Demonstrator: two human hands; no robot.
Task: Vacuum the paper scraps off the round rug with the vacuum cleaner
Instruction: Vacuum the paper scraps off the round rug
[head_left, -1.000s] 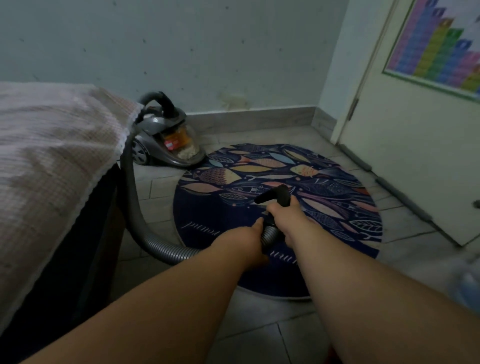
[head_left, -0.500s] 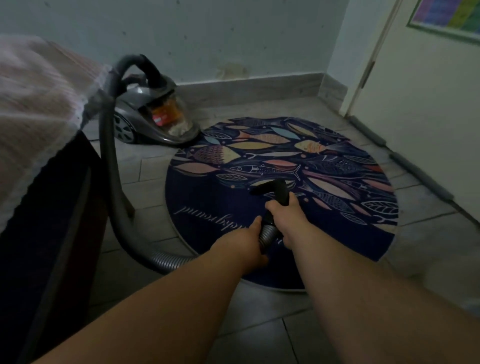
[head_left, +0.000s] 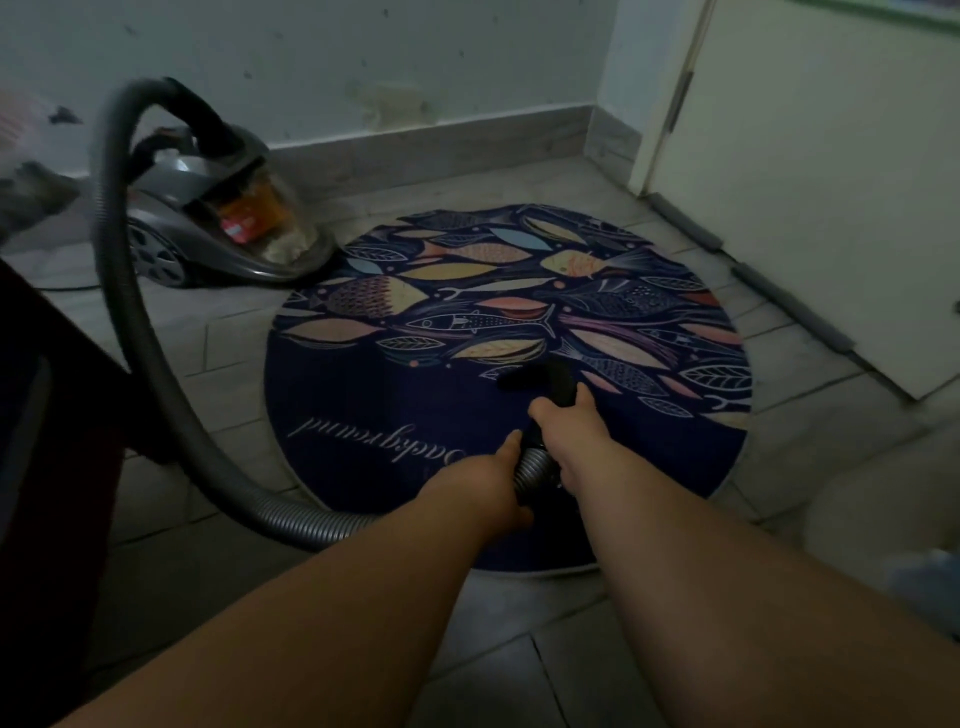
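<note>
Both forearms reach forward over the grey tiled floor (head_left: 218, 582).

Left hand (head_left: 491, 486): fingers curled round the ribbed end of the grey hose (head_left: 156, 343), thumb lying along its top.

Right hand (head_left: 569, 441): just ahead of the left, wrapped round the black handle section where the hose ends.

Black nozzle (head_left: 535, 378): sticks out beyond the right hand and points left; it lies low over the dark blue part of the round rug (head_left: 363, 400). Contact with the rug cannot be made out.

Rug: flat on the tiles, fish and leaf print on its far half, script lettering near the hands.

Hose: runs left off the rug's near edge, past dark furniture (head_left: 47, 426), and arches up to the canister vacuum cleaner (head_left: 208, 228).

Vacuum cleaner: on the tiles just beyond the rug's far-left rim, clear bin facing the rug.

Behind: baseboard (head_left: 441, 143); pale door (head_left: 810, 197) at far right.
</note>
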